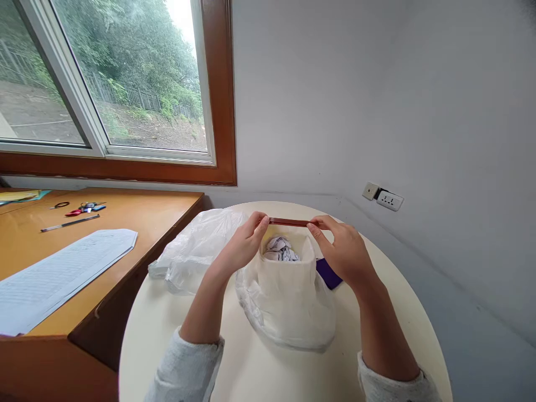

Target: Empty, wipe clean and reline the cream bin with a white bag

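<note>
On the round table stands a small pale bin (287, 290), with a translucent plastic bag (262, 312) draped over its rim and bunched around its base. Crumpled paper (281, 249) shows inside. Above the bin's far rim, a thin reddish-brown strip (288, 222) is stretched level between my hands; it may be a ring seen edge-on. My left hand (245, 243) pinches its left end with thumb and fingers. Its right end is gripped by my right hand (341, 248). A dark purple item (329, 273) lies behind the bin, partly hidden by my right hand.
Another white plastic bag (196, 240) lies on the round table (159, 346) to the left. The wooden desk (154, 209) beside it holds papers (71, 273), a pen (70, 223) and a bunch of keys (87, 208). A wall socket (389, 200) is at right.
</note>
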Demonstrator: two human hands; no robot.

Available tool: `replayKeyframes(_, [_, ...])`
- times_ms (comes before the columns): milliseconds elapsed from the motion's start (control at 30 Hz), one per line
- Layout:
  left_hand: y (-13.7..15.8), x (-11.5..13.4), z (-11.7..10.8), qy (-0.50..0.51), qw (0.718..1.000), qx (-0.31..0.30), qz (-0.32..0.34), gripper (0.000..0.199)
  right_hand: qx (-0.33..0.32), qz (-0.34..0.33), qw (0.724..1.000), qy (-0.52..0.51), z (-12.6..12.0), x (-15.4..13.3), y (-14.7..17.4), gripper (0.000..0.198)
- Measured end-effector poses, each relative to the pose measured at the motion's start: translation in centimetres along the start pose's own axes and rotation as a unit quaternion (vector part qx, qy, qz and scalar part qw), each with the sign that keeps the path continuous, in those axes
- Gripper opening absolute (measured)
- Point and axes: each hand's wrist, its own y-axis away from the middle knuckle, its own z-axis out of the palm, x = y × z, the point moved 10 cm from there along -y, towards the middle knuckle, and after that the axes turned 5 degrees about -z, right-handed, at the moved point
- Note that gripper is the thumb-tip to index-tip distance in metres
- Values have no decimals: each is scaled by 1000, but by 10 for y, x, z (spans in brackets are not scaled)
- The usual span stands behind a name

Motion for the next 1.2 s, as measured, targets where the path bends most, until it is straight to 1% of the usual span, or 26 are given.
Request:
replayKeyframes(133, [0,0,1,3,1000,-4,1,36,3,-7,1000,-9,1,-1,-1,26])
replayKeyframes(300, [-1,0,0,3,1000,2,3,37,21,-23,998,-46,-1,-5,-1,25])
replayKeyframes(433, [-2,0,-2,1,1000,7,2,37,17,-8,998,-55,0,-2,-1,26])
replayKeyframes(700, [-2,-1,-3,0,1000,16,-3,38,34,7,998,-59,1,4,-1,24])
replayKeyframes(833, [-1,-1,-3,-5,1000,17,-7,38,42,38,996,-65,3,14,-2,30])
replayKeyframes(933, [0,0,-4,-8,1000,19,-10,38,45,47,996,-64,4,16,-1,34])
replayKeyframes(1200, [0,2,-5,-12,1000,15,-6,38,29,56,996,-63,4,17,0,33])
